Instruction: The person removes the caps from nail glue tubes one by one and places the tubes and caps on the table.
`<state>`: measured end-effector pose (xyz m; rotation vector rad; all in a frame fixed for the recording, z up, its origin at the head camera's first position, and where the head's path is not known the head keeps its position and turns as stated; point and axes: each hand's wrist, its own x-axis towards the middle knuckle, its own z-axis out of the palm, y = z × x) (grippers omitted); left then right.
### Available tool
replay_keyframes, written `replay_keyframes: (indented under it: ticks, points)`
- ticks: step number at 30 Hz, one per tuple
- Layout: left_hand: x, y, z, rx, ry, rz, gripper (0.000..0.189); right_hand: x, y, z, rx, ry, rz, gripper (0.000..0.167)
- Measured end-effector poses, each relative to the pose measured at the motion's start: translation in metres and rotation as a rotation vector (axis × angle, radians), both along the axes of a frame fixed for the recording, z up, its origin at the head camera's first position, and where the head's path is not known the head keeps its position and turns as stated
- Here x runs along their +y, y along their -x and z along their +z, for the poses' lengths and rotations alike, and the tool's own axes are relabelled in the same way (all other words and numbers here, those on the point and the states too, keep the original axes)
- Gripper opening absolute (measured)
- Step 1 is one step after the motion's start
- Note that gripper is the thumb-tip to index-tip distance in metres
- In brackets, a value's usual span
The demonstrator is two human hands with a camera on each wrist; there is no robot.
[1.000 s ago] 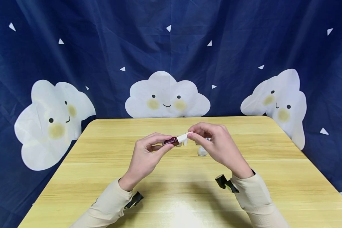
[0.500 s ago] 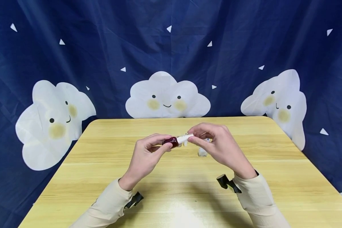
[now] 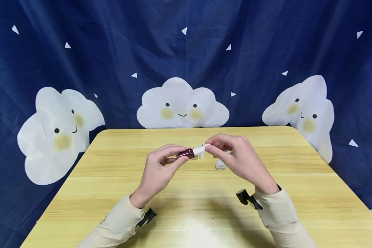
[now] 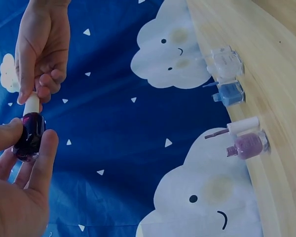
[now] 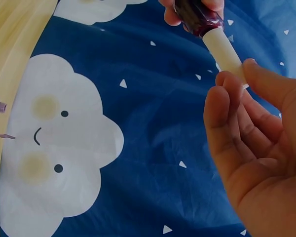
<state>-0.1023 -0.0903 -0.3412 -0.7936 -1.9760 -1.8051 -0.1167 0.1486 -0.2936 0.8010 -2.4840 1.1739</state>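
Above the table, my left hand [image 3: 158, 170] grips a dark red nail polish bottle [image 3: 185, 153] between thumb and fingers. The bottle lies tilted, its neck end toward the right. A white cap [image 3: 199, 150] sits at that neck, and my right hand [image 3: 240, 160] pinches its far end with thumb and fingertips. Seen from the right wrist, the cap [image 5: 224, 53] meets the dark red bottle [image 5: 200, 19] with no visible gap. Whether the cap is fully tightened cannot be told.
On the table [image 3: 186, 199] stand a pink polish bottle [image 4: 249, 145] with an uncovered neck, a white brush cap [image 4: 244, 125] beside it, a blue bottle [image 4: 232, 94] and a clear whitish bottle [image 4: 227, 61]. A dark blue curtain [image 3: 186, 58] hangs behind.
The dark red bottle has turned slightly between my left fingers, to and fro. Both hands stay in nearly the same place, still on bottle and cap.
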Motion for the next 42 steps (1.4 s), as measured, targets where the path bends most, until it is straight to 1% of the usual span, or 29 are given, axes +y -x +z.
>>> replay_keyframes:
  ticks: [7,13,17,20,24,27,34,42]
  points:
    - [-0.0013,-0.0012,0.0005,-0.037,-0.011,-0.021,0.021,0.0007,-0.0007,0.0003,0.03,0.01,0.03,0.011]
    - [-0.0021,-0.0003,-0.0008,-0.046,-0.006,-0.011,0.022,0.0019,0.0002,0.0002,0.053,0.012,0.071,0.015]
    - [-0.0017,0.0001,-0.0008,-0.04,-0.011,-0.01,0.022,0.0016,0.0007,0.0004,0.04,0.003,0.085,0.019]
    - [-0.0013,0.0003,-0.0006,-0.028,-0.017,-0.01,0.022,0.0012,0.0006,0.0005,0.021,-0.008,0.081,0.022]
    - [-0.0007,0.0005,0.0002,-0.014,-0.026,-0.012,0.022,0.0015,0.0002,0.0006,-0.003,-0.007,0.066,0.019]
    - [-0.0004,0.0005,0.0008,-0.014,-0.032,-0.013,0.022,0.0021,0.0003,0.0004,-0.004,0.001,0.067,0.016]
    - [-0.0008,0.0005,0.0005,-0.016,-0.029,-0.016,0.023,0.0024,0.0013,0.0,0.038,0.008,0.086,0.013]
    - [-0.0014,0.001,-0.0007,-0.022,-0.027,-0.006,0.024,0.0039,0.0013,0.0007,0.087,0.012,0.119,0.016]
